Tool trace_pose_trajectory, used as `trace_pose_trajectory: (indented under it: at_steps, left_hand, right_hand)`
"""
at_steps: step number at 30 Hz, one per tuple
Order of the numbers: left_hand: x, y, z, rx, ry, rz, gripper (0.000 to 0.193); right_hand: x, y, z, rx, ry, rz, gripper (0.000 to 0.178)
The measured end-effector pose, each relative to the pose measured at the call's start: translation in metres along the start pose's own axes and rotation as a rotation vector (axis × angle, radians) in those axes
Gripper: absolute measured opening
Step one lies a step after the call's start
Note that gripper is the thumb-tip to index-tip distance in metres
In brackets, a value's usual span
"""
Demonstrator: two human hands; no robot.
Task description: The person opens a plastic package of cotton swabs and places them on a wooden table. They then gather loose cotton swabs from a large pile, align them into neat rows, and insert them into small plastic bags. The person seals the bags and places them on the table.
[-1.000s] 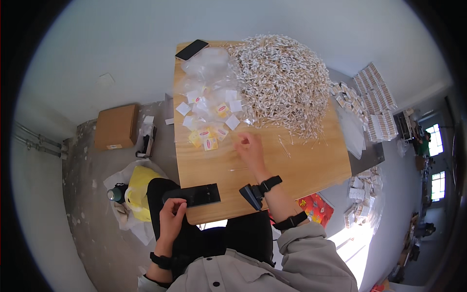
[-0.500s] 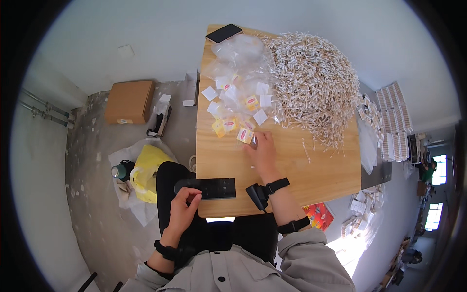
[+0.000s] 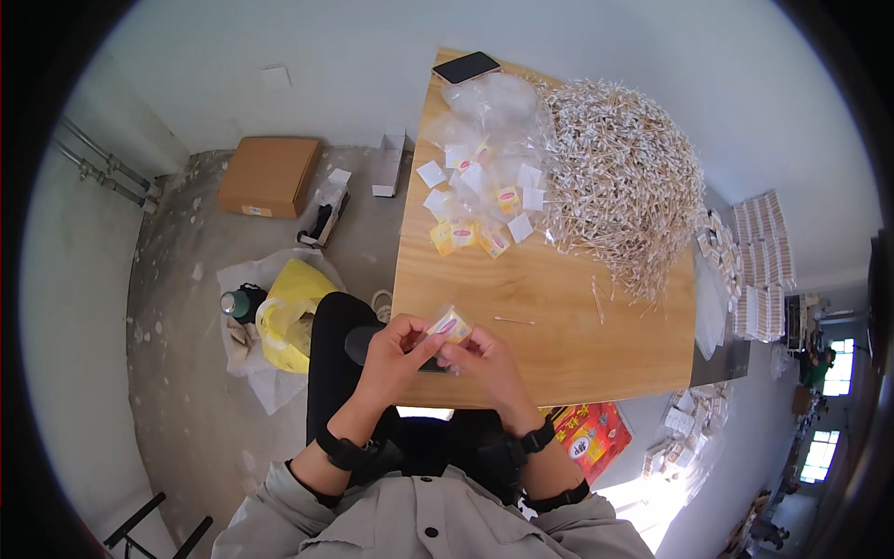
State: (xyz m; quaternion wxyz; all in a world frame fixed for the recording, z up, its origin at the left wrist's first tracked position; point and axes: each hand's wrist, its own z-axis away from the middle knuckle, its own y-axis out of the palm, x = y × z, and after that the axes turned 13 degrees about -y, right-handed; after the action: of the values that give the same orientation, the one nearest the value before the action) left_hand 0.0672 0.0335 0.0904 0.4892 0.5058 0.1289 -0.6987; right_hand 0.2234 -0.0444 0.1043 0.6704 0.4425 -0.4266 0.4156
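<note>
Over the near edge of the table (image 3: 596,349), my two hands meet at a small clear plastic bag (image 3: 450,326) with a yellow and white card in it. My left hand (image 3: 393,361) pinches its left side between thumb and fingers. The fingers of my right hand (image 3: 486,365) are closed on its lower right side. Beneath my hands lies a flat black thing, mostly hidden. One loose cotton swab (image 3: 514,321) lies just beyond my right hand. Farther off are more clear bags (image 3: 498,107), several yellow cards (image 3: 463,234) and white cards (image 3: 431,174).
A large heap of cotton swabs (image 3: 619,177) covers the table's far right. A phone (image 3: 466,67) lies at the far corner. On the floor to the left are a cardboard box (image 3: 268,177), a yellow bag (image 3: 289,321) and a bottle (image 3: 233,303). Bundled packs (image 3: 764,242) are stacked at right.
My right hand has drawn back from the card pile to the near edge, bringing a bag with a card. My left hand has moved right and now grips it too. The view has shifted slightly.
</note>
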Motion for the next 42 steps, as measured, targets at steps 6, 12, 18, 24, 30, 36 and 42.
trace_pose_trajectory:
  at_steps: [6, 12, 18, 24, 30, 36, 42]
  left_hand:
    - [-0.017, -0.004, 0.023, -0.154, 0.240, -0.692, 0.013]
    - [-0.028, 0.003, 0.030, -0.239, 0.362, -0.831, 0.023]
    - [-0.019, 0.008, 0.035, -0.313, 0.114, -0.581, 0.023]
    - [0.015, 0.013, 0.022, -0.094, -0.054, -0.170, 0.019]
    - [0.018, 0.015, 0.018, -0.034, -0.052, -0.134, 0.011]
    - [0.021, 0.007, 0.022, -0.115, -0.091, -0.496, 0.015]
    - [0.020, 0.006, 0.023, -0.183, -0.029, -0.633, 0.024]
  right_hand:
    - [0.019, 0.016, 0.019, -0.099, -0.543, 0.769, 0.044]
    - [0.019, 0.014, 0.029, -0.050, -0.427, 0.755, 0.014]
    - [-0.002, 0.011, 0.029, -0.218, -0.337, 0.492, 0.009]
    - [-0.020, 0.012, 0.024, -0.147, -0.310, 0.173, 0.011]
    - [-0.013, 0.016, 0.027, -0.194, -0.189, 0.041, 0.006]
    - [-0.025, 0.022, 0.024, -0.276, -0.555, 0.497, 0.009]
    - [-0.026, 0.019, 0.027, -0.087, -0.725, 0.886, 0.021]
